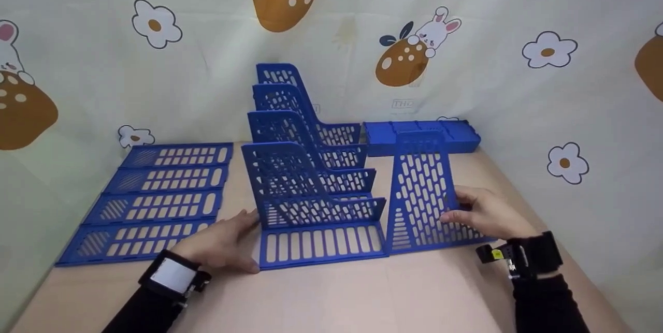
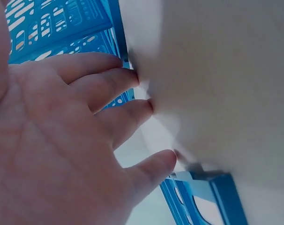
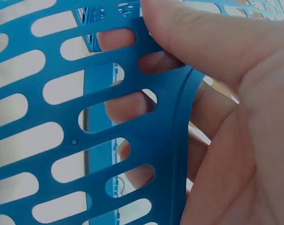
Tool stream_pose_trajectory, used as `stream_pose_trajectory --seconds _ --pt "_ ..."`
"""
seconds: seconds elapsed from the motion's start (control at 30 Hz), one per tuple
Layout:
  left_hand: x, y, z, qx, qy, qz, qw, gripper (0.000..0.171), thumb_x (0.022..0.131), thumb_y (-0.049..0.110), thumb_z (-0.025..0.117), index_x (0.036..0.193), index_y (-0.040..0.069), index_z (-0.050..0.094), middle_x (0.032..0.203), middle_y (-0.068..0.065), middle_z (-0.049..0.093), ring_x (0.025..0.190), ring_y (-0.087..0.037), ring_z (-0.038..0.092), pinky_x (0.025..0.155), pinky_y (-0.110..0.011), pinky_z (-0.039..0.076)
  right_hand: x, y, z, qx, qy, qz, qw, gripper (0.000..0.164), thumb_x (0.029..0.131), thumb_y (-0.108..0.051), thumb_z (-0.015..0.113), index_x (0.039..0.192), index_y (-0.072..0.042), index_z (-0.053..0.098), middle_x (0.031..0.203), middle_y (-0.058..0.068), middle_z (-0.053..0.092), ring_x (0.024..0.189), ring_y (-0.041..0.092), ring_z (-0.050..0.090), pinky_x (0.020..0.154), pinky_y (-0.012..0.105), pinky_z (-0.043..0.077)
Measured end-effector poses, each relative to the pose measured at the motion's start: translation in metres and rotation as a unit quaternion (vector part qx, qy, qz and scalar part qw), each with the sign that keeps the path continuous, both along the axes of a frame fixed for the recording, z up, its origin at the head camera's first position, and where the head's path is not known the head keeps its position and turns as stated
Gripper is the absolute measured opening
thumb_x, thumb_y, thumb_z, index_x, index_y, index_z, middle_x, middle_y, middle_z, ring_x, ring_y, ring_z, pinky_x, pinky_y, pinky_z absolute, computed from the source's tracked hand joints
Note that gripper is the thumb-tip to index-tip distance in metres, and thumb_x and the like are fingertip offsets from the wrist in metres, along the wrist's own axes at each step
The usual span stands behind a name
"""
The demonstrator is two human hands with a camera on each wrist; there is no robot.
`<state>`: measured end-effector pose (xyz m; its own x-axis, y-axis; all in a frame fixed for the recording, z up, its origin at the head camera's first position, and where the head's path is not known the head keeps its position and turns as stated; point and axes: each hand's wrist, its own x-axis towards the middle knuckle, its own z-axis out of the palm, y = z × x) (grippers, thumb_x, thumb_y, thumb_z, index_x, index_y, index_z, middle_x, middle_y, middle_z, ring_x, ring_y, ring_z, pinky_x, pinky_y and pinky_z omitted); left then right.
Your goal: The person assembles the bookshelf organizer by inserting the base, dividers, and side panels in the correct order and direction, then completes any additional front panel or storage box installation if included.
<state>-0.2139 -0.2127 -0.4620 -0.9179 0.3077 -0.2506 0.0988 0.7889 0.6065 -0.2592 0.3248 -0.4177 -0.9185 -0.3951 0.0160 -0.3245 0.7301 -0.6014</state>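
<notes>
A partly assembled blue plastic file rack [image 1: 290, 167] stands mid-table, its upright perforated dividers in a row behind a slotted base section [image 1: 323, 242]. To its right, a separate perforated blue panel [image 1: 420, 188] stands upright with its lower edge on the table. My right hand [image 1: 487, 214] grips that panel by its right edge; in the right wrist view the thumb lies on the near face and fingers [image 3: 130, 105] show behind through the slots. Beside the rack's front left corner, my left hand [image 1: 220, 242] rests with spread fingers, fingertips [image 2: 144, 107] down on the table in the left wrist view.
Several flat blue slotted panels [image 1: 171, 198] lie in a row on the left of the table [image 1: 336, 302]. A long blue piece [image 1: 456, 136] lies at the back right, partly behind the upright panel. A printed cloth [image 1: 342, 48] hangs behind.
</notes>
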Motion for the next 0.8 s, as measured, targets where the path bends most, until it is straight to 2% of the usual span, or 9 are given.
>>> stream_pose_trajectory --seconds 0.17,0.23,0.33,0.47,0.53,0.67,0.8 --pt "-0.001 -0.001 -0.002 -0.010 0.003 0.001 0.9999 0.112 0.071 0.028 0.103 0.166 0.011 0.048 0.178 -0.016 0.034 0.168 -0.049 0.022 0.134 -0.071 0.018 0.003 0.002 0.002 0.018 -0.025 0.007 1.000 0.036 0.100 -0.024 0.081 0.134 -0.012 0.075 0.119 0.005 0.084 0.109 0.018 0.076 0.103 0.039 0.063" --pt "-0.002 -0.001 -0.003 -0.017 0.012 -0.004 0.9998 0.109 0.071 0.028 0.103 0.164 0.010 0.050 0.178 -0.015 0.035 0.168 -0.049 0.023 0.134 -0.071 0.018 0.005 0.002 0.005 0.017 -0.040 0.011 0.999 0.033 0.101 -0.020 0.080 0.132 -0.012 0.075 0.119 0.007 0.084 0.108 0.019 0.077 0.101 0.041 0.065" --pt "-0.002 -0.001 -0.004 -0.019 0.016 -0.002 0.9997 0.108 0.070 0.028 0.102 0.164 0.012 0.050 0.179 -0.013 0.034 0.168 -0.047 0.023 0.134 -0.070 0.018 0.008 0.001 0.008 0.007 -0.058 0.016 0.998 0.027 0.099 -0.017 0.081 0.126 -0.011 0.076 0.115 0.008 0.084 0.103 0.018 0.078 0.094 0.035 0.066" --pt "-0.002 0.000 -0.004 -0.021 0.020 -0.008 0.9995 0.109 0.071 0.027 0.102 0.165 0.012 0.049 0.179 -0.015 0.033 0.167 -0.049 0.024 0.134 -0.071 0.019 0.011 -0.009 0.009 0.007 -0.065 0.039 0.997 0.021 0.096 -0.020 0.084 0.116 -0.012 0.080 0.108 0.001 0.085 0.097 0.014 0.078 0.088 0.023 0.062" --pt "-0.001 0.001 -0.003 -0.026 0.025 -0.012 0.9993 0.109 0.071 0.028 0.102 0.164 0.010 0.049 0.179 -0.017 0.033 0.166 -0.050 0.025 0.133 -0.072 0.021 0.013 -0.020 0.008 0.015 -0.053 0.059 0.997 0.019 0.096 -0.023 0.085 0.113 -0.015 0.081 0.104 -0.003 0.085 0.095 0.010 0.077 0.087 0.022 0.060" --pt "0.000 0.004 -0.001 -0.035 0.032 -0.012 0.9988 0.107 0.071 0.027 0.102 0.163 0.009 0.051 0.178 -0.018 0.036 0.166 -0.050 0.027 0.132 -0.072 0.023 0.020 -0.058 0.000 0.012 0.004 0.111 0.994 0.018 0.095 -0.023 0.085 0.112 -0.018 0.081 0.102 -0.007 0.085 0.091 0.005 0.077 0.085 0.024 0.062" --pt "0.000 0.005 -0.001 -0.039 0.034 -0.012 0.9986 0.107 0.071 0.027 0.102 0.163 0.009 0.051 0.177 -0.019 0.036 0.166 -0.050 0.027 0.132 -0.072 0.023 0.033 -0.109 -0.011 -0.022 0.067 0.170 0.983 0.029 0.098 -0.019 0.083 0.126 -0.016 0.079 0.112 -0.001 0.086 0.099 0.008 0.081 0.091 0.027 0.066"
